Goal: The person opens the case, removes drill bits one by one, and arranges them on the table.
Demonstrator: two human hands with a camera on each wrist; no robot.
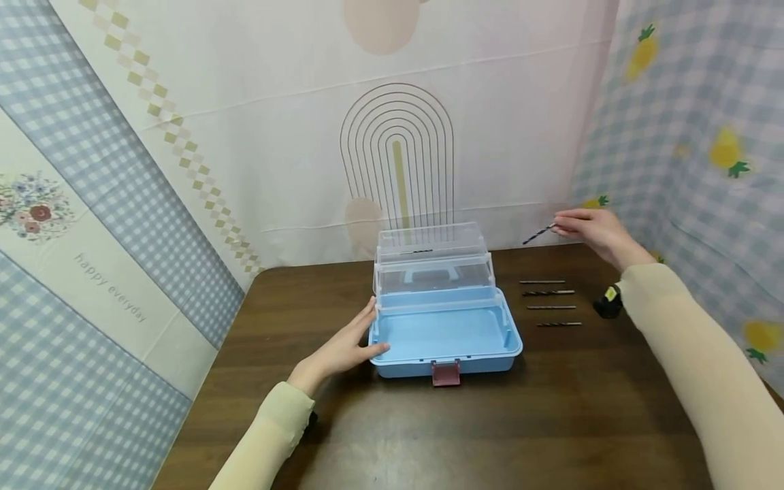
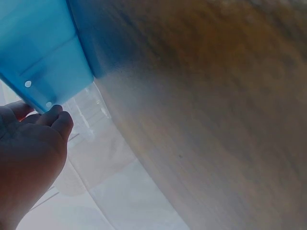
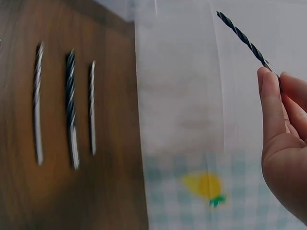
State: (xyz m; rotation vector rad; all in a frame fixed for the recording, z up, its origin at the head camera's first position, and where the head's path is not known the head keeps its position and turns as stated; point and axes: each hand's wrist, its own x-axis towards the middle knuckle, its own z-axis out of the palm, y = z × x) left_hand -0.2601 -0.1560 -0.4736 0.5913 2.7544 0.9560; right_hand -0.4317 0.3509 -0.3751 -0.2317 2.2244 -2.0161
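Observation:
My right hand [image 1: 597, 233] is raised over the table's back right and pinches a drill bit [image 1: 539, 235] by its shank. The dark fluted end points away from the fingers, as the right wrist view also shows. A light blue toolbox [image 1: 444, 333] stands open mid-table, its clear fold-out trays [image 1: 435, 275] lifted at the back. One drill bit [image 1: 421, 252] lies in the upper tray. My left hand [image 1: 343, 347] holds the toolbox's left side, thumb over the rim at the front corner, fingers along the outer wall. The toolbox's lower compartment [image 1: 441, 333] shows a bare floor.
Several drill bits [image 1: 548, 293] lie in a spaced column right of the toolbox. A pink latch [image 1: 446, 373] hangs down at the toolbox's front. Behind the table [image 1: 429, 435] hangs a patterned cloth [image 1: 294, 170], with checked cloth [image 1: 698, 136] at the right.

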